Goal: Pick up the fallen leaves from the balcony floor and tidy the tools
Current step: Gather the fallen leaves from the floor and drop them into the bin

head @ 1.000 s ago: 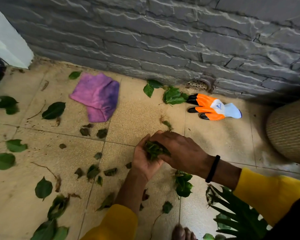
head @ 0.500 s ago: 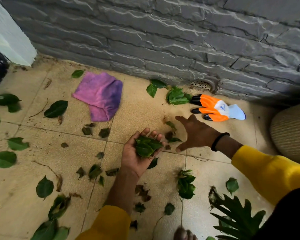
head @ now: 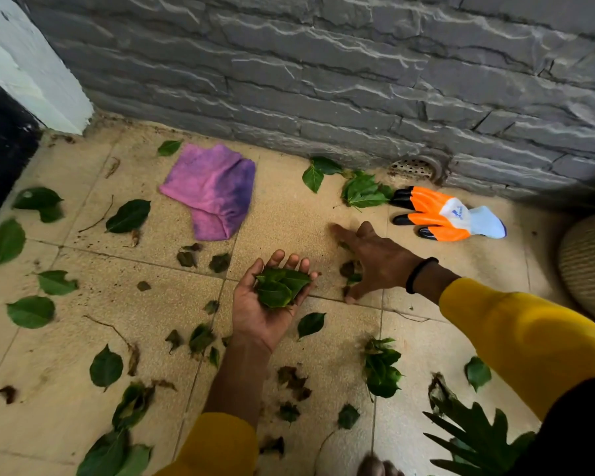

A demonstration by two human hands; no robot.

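Observation:
My left hand [head: 261, 310] is turned palm up over the tiled floor [head: 282, 218] and cups a bunch of green leaves [head: 280, 286], its fingers curled round them. My right hand [head: 371, 259] reaches forward with fingers spread, low over a few small dark leaves [head: 349, 273] on the tile. Several more green and dried leaves lie scattered over the floor, with a cluster [head: 363, 194] by the wall. An orange, black and white garden glove [head: 443, 218] lies near the wall to the right. A purple cloth [head: 213, 190] lies at the back left.
A grey stone wall [head: 323, 80] with a drain grille [head: 413, 166] closes the far side. A woven beige pot [head: 588, 266] stands at the right edge. A potted plant's fronds [head: 478, 438] are at the lower right. A dark door frame [head: 4, 149] is at the left.
My right hand left my left palm, where it had pressed leaves in, and reached out forward over the floor leaves. My left hand stays cupped with its bunch.

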